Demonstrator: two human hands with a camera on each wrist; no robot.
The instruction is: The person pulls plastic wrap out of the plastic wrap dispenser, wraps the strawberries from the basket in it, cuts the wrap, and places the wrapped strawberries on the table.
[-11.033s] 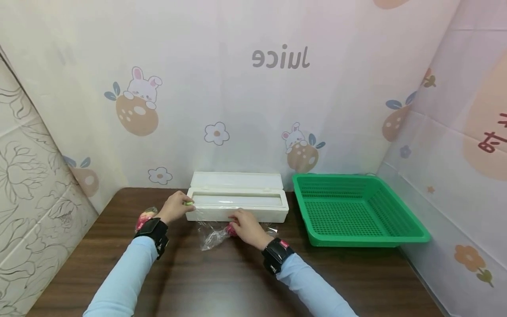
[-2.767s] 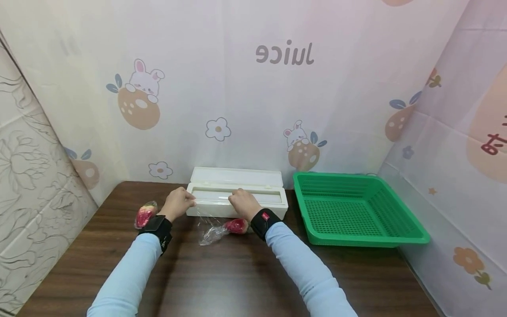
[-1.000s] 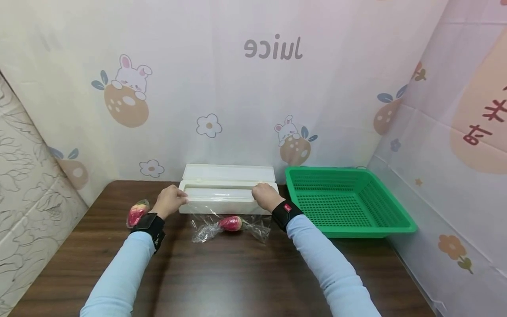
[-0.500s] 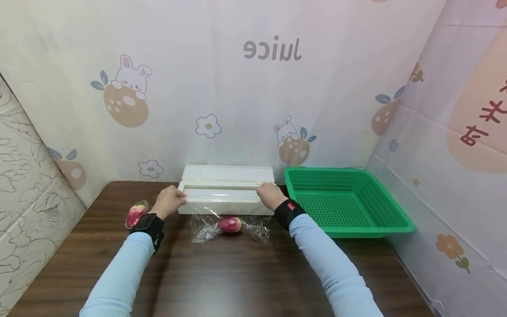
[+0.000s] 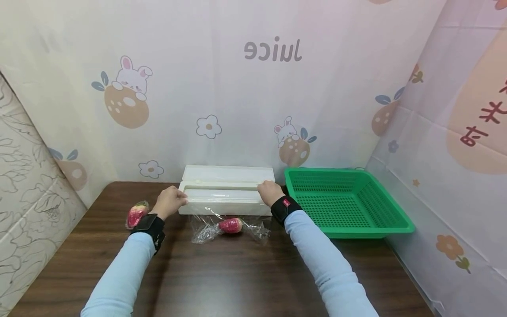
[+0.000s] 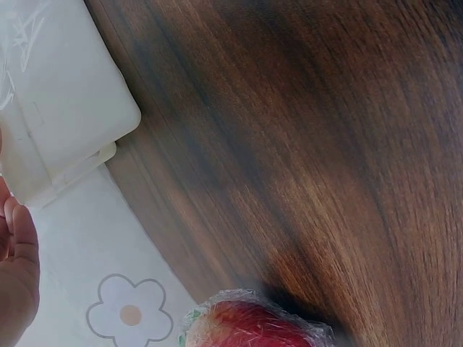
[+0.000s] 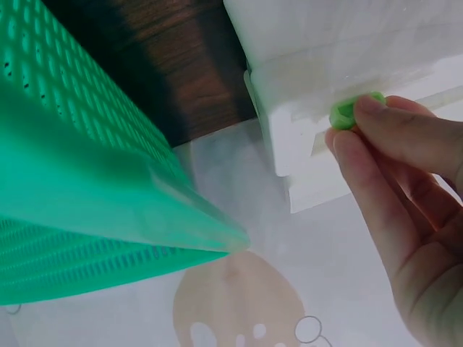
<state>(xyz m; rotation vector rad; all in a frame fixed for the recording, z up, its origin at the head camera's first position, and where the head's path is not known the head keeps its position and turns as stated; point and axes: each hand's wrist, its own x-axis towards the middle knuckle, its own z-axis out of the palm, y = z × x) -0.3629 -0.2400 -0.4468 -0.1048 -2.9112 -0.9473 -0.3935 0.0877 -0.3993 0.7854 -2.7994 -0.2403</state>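
Observation:
A white cling film dispenser stands by the back wall, lid raised, film roll showing. My left hand touches the front edge at its left end; only part of this hand shows in the left wrist view, so its hold is unclear. At the right end, my right hand pinches a small green slide cutter between thumb and fingers. Clear cling film lies before the box, around a red fruit. Another film-wrapped red-and-yellow fruit lies left of my left hand.
A green perforated plastic basket stands right of the dispenser, close to my right hand. Everything rests on a dark wooden table. A printed cloth wall closes off the back, with others at both sides.
Since about three seconds ago my right hand has slid rightward along the dispenser to its right end, uncovering the middle fruit. Over the last half second both hands stay nearly still.

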